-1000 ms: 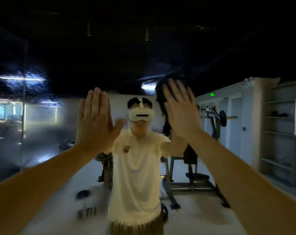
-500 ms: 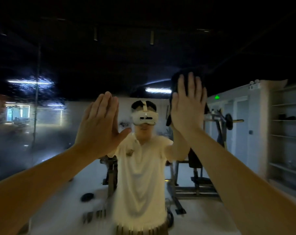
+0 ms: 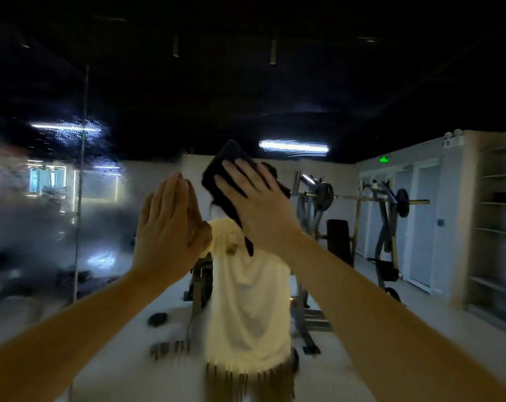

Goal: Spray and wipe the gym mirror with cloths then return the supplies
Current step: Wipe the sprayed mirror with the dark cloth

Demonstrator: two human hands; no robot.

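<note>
Your right hand [image 3: 257, 207], fingers spread, pressing black fabric cloth [image 3: 225, 159] on large wall mirror [image 3: 57, 216], left hand [image 3: 167, 224] at 8 o'clock, fingers straight together.

Ceiling [image 3: 246, 82] black, unlit. Two tube lights on: one at 12 o'clock [image 3: 294, 146], one at 10 o'clock [image 3: 66, 127], the latter smeared. Back wall [image 3: 327, 172] white; floor [image 3: 362, 358] pale. Barbell rack [image 3: 312, 204] at 2 o'clock with loaded bar [image 3: 362, 197]; black bench pad [image 3: 337, 236] just beside it. Pale doors [image 3: 423, 227] at 3 o'clock under green exit sign [image 3: 384, 159]. Open shelving [image 3: 498, 227] far right. Lit window area [image 3: 47, 178] at 9 o'clock, blurred.
</note>
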